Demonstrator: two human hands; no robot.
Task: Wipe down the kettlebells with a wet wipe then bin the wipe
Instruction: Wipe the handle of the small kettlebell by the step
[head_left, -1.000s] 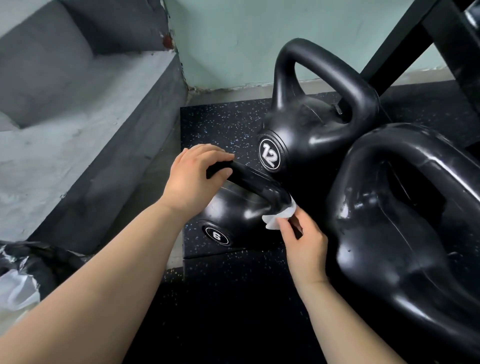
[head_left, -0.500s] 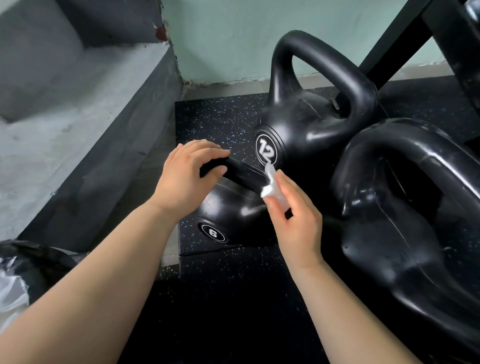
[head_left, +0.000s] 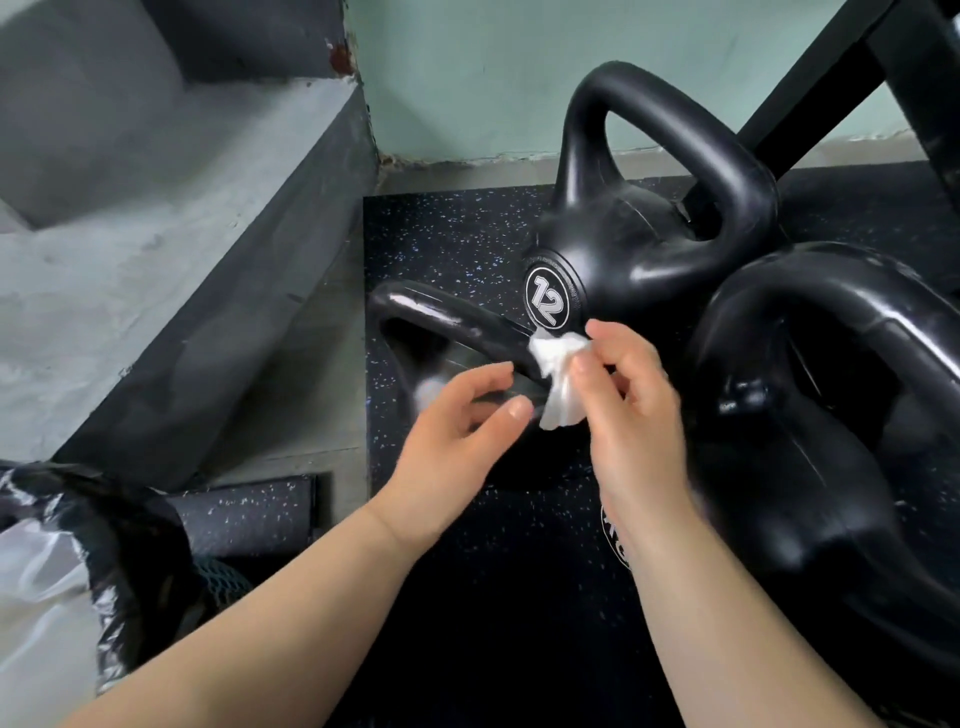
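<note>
Three black kettlebells stand on the speckled black mat. The small kettlebell is in the middle, its handle bare and glossy, its body mostly hidden by my hands. The 12 kg kettlebell stands behind it, and a large kettlebell fills the right side. My right hand pinches a crumpled white wet wipe just over the small handle's right end. My left hand hovers in front of the small kettlebell with relaxed fingers near the wipe, holding nothing.
A grey concrete step rises on the left. A bin lined with a black bag sits at the lower left. A black metal frame slants across the upper right before the pale green wall.
My left hand has let go of the small kettlebell's handle and dropped toward the wipe. My right hand lifted the wipe off the handle's end and rose slightly.
</note>
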